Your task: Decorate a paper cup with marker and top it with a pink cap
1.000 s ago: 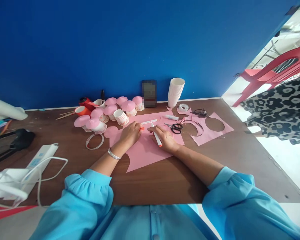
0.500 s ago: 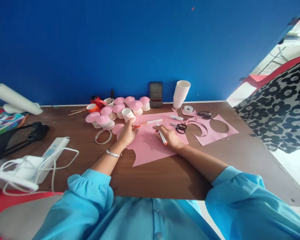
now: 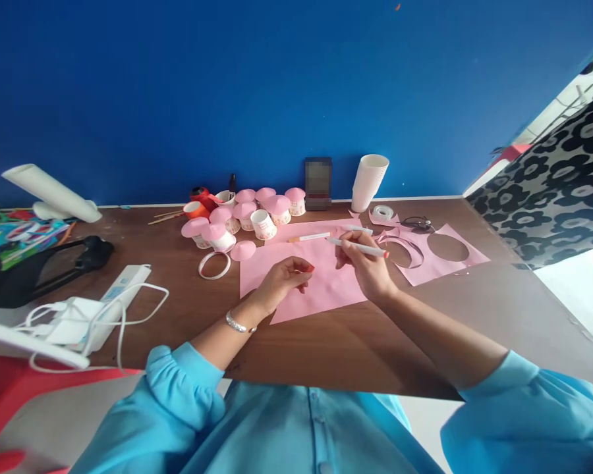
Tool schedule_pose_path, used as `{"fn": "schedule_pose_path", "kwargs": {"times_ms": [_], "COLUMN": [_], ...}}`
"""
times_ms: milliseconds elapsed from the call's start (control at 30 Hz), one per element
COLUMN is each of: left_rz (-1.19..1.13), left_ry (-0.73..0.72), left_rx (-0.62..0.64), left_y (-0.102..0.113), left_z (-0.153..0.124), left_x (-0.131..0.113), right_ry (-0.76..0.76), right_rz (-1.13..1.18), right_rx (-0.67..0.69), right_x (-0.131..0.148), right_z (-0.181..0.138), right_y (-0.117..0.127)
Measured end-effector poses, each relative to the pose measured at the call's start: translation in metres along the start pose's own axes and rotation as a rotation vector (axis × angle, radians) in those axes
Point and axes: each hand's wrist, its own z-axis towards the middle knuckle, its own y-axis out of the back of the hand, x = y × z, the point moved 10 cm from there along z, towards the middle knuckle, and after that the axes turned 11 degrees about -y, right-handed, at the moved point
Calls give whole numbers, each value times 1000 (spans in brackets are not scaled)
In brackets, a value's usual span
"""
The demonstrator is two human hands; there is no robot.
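Observation:
My left hand [image 3: 280, 284] is closed over the left part of the pink paper sheet [image 3: 321, 289], pinching a small orange-red marker cap [image 3: 310, 268]. To the right, my right hand [image 3: 368, 266] grips an uncapped white marker [image 3: 371, 249], its bare tip towards the left and its red end towards the right. Another marker [image 3: 310, 237] with orange ends lies on the sheet's far part. Left of the sheet stands a printed paper cup [image 3: 263, 225] without a cone. A loose pink paper cone [image 3: 244, 250] lies in front of it.
Several cups with pink cone tops [image 3: 219, 236] stand at the back left. A tape roll [image 3: 214, 265] lies before them. Stacked white cups [image 3: 369, 183] stand by the wall. Cut pink paper [image 3: 462, 255] lies right; a power strip [image 3: 116, 299] with cables lies left.
My left hand has moved away from the printed cup, towards me and right, with the cap. My right hand has lifted and turned the marker crosswise. The scissors are now hidden behind it.

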Motion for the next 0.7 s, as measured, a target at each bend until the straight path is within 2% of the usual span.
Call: {"fn": "schedule_pose_path", "kwargs": {"times_ms": [100,233,367,433,567,700], "left_rz": [-55,-101,-35,79,483,535], "left_ry": [-8,2,12,2,-191,-208], "left_rx": [43,76,76,62,-13,-29], "left_y": [-11,-14,-8,1,30,46], "left_z": [-1,2,4,6,19,30], "left_x": [-8,-8,3,6,-13,-16], "right_ry": [-133,-270,-359,-371,-347,-347], "right_rz": [319,477,482,467,411,285], "right_rx": [-16,21,42,37,-14,-9], "right_x": [-6,-20,-44,-54,-65,-61], "right_z": [-1,-6,-12,-14,-13,-15], "right_y": [6,-3,-12,-14,-9,-8]}}
